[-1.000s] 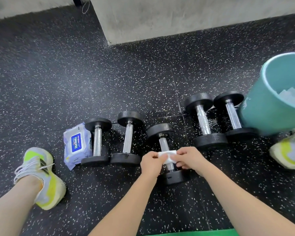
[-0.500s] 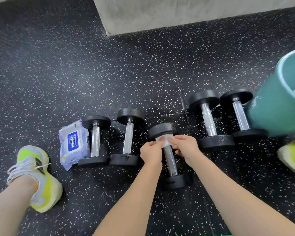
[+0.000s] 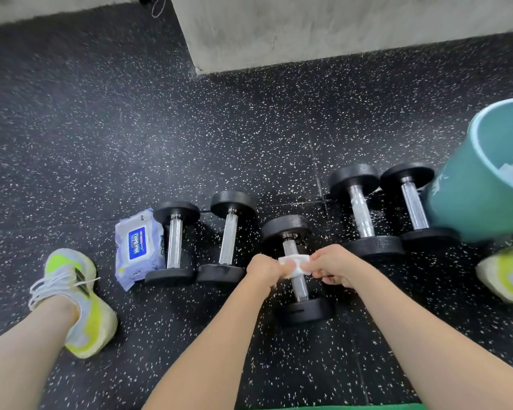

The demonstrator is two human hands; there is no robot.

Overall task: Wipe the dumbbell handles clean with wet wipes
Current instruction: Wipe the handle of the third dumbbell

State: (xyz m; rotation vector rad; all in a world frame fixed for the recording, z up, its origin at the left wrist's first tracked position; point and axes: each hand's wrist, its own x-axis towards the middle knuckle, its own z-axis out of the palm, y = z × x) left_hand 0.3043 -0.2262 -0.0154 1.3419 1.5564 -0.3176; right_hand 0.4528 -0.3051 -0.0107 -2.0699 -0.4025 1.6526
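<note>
– Why is the wipe (image 3: 294, 265) bent over the middle dumbbell (image 3: 297, 270)?

– So it hugs the handle. The left hand (image 3: 264, 269) pinches one end shut, the right hand (image 3: 332, 266) pinches the other.

– Where is that dumbbell?

– Flat on the floor (image 3: 219, 137), between two pairs.

– And the pack (image 3: 138, 247)?

– Just left of the row, easy to reach. The bucket (image 3: 468, 202) on the right looks like it takes used wipes.
</note>
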